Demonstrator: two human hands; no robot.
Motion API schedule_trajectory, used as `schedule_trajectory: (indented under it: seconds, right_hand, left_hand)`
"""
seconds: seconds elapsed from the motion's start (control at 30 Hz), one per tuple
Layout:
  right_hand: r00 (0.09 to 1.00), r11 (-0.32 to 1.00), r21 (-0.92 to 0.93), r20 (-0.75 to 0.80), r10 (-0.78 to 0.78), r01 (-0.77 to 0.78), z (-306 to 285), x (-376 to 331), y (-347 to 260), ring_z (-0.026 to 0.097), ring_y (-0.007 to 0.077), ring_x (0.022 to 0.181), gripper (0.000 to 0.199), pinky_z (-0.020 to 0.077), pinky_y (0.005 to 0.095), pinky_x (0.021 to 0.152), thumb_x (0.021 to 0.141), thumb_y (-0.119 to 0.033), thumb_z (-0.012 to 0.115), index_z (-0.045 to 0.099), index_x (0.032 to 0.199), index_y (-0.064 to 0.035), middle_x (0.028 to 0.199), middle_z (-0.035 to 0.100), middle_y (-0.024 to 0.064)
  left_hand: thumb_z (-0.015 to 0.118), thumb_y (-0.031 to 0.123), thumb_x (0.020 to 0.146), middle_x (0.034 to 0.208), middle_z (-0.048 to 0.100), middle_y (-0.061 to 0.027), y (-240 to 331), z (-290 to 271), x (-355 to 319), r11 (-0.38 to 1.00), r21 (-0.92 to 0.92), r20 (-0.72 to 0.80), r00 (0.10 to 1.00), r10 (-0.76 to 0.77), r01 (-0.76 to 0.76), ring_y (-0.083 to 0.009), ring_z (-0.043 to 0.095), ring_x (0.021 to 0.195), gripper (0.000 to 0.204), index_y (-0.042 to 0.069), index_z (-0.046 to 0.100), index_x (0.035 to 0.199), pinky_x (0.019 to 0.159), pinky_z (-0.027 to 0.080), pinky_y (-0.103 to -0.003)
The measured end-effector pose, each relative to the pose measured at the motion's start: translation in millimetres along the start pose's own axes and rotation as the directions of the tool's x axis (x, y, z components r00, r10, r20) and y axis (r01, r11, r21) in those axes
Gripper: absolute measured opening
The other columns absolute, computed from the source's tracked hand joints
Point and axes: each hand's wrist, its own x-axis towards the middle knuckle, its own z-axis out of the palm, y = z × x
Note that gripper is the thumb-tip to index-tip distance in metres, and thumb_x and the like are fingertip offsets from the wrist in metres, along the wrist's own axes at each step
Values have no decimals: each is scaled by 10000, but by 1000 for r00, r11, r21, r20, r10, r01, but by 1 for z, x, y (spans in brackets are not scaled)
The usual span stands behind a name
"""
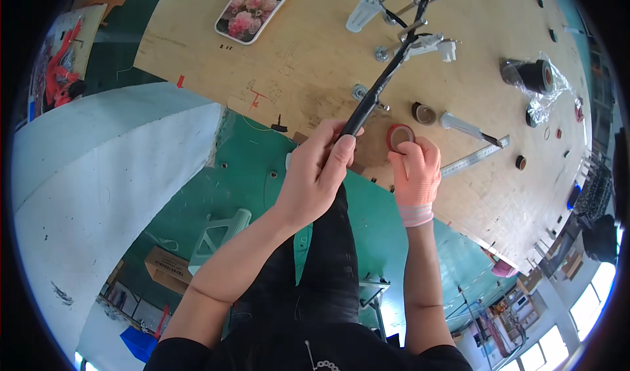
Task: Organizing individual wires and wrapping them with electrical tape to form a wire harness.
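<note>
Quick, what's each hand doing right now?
Left hand: closed, holding a black-wrapped cable bundle.
Right hand, gloved: closed, fingertips pinching the edge of a red tape roll.

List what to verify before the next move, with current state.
1. Left hand closed around the black wrapped bundle: ok.
2. Right hand at the red tape roll: ok, fingertips at its near rim.
3. Firm grip on that roll: cannot tell, the fingers hide the contact.
4. Gloves on both hands: not ok, right gloved, left bare.
5. Bundle seated against the metal pegs: cannot tell, parts overlap there.
6. Metal ruler clear of the glove: cannot tell, its near end meets the glove's outline.
</note>
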Motion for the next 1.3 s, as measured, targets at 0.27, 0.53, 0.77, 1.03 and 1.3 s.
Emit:
schedule_trajectory:
  seconds: [0.27, 0.53, 0.77, 1.03, 1.3]
  right_hand:
    - [927, 262, 900, 373, -47, -349, -22, 13, -40, 575, 169, 887, 341, 457, 318, 837, 941, -342, 555, 565, 974, -2, 1111, 544, 140]
    - [909, 411, 877, 358, -212, -250, -22, 36, -39, 513, 124, 865, 240, 447, 246, 758, 909, -219, 624, 571, 890, 15, 1109, 494, 111]
    - [910, 448, 855, 373, -180, -261, -21, 39, -47, 550, 121, 777, 446, 449, 266, 719, 918, -437, 566, 557, 896, 8, 1067, 561, 105]
    - [915, 461, 861, 343, -213, -215, -23, 38, -45, 553, 118, 778, 437, 442, 274, 736, 922, -438, 557, 560, 886, -3, 1050, 555, 106]
    - [907, 471, 853, 361, -216, -227, -29, 41, -44, 557, 120, 779, 462, 443, 274, 744, 905, -478, 564, 553, 870, -17, 1052, 551, 111]
  left_hand:
    - [518, 214, 978, 723, 467, 26, 4, -12, -5, 999, -10, -6, 999, -42, 42, -17, 428, 579, 305, -7, 509, 1188, 506, 338, -180]
    - [508, 140, 972, 868, 455, 10, 7, -21, -6, 993, -112, 39, 999, -33, 37, -15, 398, 558, 399, 5, 399, 1331, 478, 326, -166]
    - [534, 171, 966, 790, 445, 29, 9, -17, -4, 969, -231, 54, 995, -79, 90, 0, 391, 549, 403, 2, 418, 1313, 468, 304, -171]
    - [519, 191, 974, 854, 534, 18, 5, -22, -3, 978, -165, 92, 989, -113, 128, -15, 414, 542, 375, -4, 474, 1291, 465, 324, -171]
    - [524, 193, 973, 825, 538, 23, 4, -20, -3, 981, -171, 72, 994, -86, 97, -17, 420, 541, 341, -2, 512, 1251, 466, 319, -170]
